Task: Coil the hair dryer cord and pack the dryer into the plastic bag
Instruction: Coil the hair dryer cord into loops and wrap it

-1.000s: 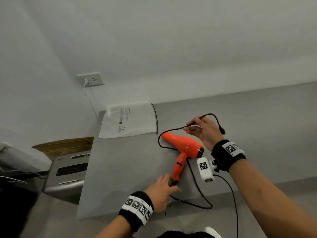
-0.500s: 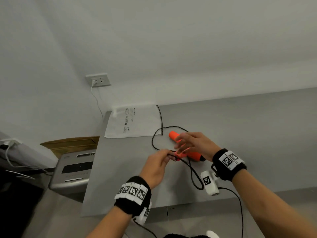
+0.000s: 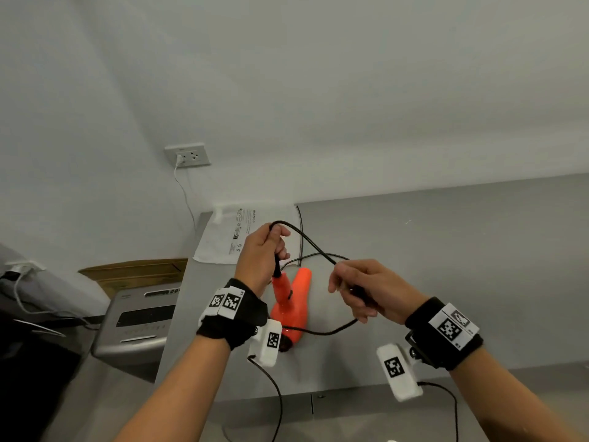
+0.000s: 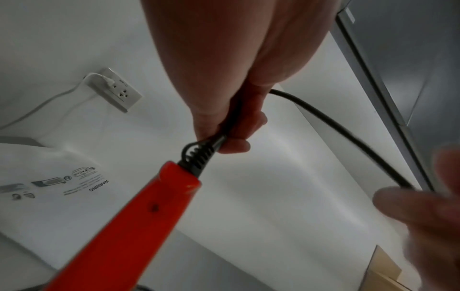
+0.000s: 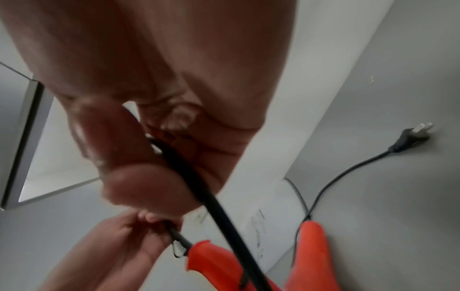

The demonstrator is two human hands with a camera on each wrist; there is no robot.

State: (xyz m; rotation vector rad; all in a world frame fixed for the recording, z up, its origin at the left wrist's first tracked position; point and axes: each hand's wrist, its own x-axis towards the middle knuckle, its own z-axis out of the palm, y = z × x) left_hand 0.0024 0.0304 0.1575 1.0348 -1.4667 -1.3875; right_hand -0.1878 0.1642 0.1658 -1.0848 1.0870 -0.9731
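The orange hair dryer [image 3: 291,309] rests on the grey table [image 3: 446,250], its handle [image 4: 139,216] tilted up. My left hand [image 3: 277,247] grips the black cord [image 3: 306,240] just above the handle's ribbed collar [image 4: 196,159]. From there the cord loops over to my right hand [image 3: 347,291], which pinches it [image 5: 224,206] between thumb and fingers. More cord trails across the table to the plug [image 5: 408,137], lying loose. The white plastic bag [image 3: 223,240] lies flat at the table's far left corner, behind my left hand.
A wall outlet [image 3: 188,154] with a white cable plugged in sits above the bag. A grey machine [image 3: 140,317] and a cardboard box [image 3: 137,272] stand left of the table, below its edge. The table stretches bare to the right.
My left hand has moved from the end of the handle to the cord at the collar and raised it, tipping the handle up. My right hand has left the far cord and taken it nearer.
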